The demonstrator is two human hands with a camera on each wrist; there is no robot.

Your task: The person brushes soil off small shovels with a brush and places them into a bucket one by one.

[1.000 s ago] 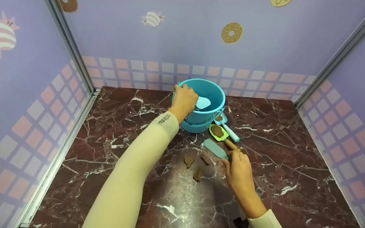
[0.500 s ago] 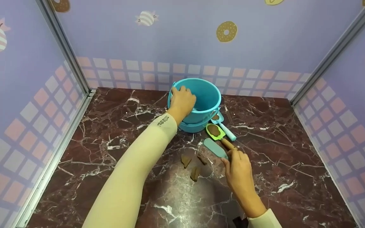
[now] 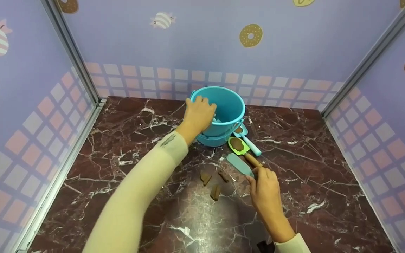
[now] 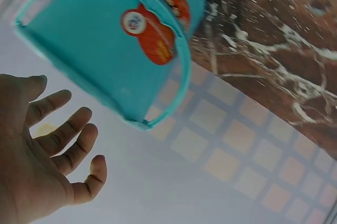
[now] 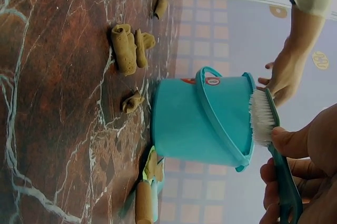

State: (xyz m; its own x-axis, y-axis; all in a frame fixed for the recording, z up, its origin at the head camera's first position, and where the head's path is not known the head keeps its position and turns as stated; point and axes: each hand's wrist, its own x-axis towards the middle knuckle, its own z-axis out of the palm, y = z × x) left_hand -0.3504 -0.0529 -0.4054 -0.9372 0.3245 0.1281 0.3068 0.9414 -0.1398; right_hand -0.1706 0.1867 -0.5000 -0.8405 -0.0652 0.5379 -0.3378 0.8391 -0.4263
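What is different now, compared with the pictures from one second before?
The left hand has shifted slightly left at the bucket and now holds nothing. The pale blue piece inside seems let go, sitting lower, mostly hidden. The right hand still holds the brush; the green shovel, blue shovel and brown pieces lie as before.

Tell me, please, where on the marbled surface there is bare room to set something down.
Two bare patches show: between the left wall and left sleeve, and between the right hand and right wall. It is crowded in front of the bucket, with brown pieces, a green shovel, a light-blue shovel and the brush close together. The sleeve hides some surface.
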